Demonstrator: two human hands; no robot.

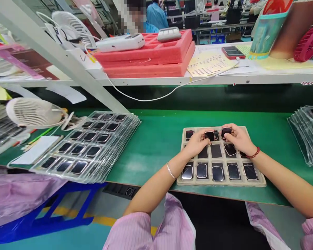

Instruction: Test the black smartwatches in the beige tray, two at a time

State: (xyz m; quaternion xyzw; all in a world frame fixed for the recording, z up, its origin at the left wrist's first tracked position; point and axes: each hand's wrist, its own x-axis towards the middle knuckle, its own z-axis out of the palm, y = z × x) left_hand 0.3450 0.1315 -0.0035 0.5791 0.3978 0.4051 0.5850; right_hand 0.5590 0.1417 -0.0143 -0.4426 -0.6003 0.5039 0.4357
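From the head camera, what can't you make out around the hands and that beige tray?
All in the head view:
The tray's slots under the left hand and right hand: hidden by the hands.
The black panel in the left hand: fingers cover part of it.
The stacked clear trays at right: cut off by the picture's edge.
Any markings on the panels: too small to read.

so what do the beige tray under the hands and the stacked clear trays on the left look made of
The beige tray looks like matte moulded plastic or stiff foam, judging by its dull, glare-free rim; the picture can't settle which. The stacked clear trays look like thin glossy plastic, with bright glare and dark items showing through.
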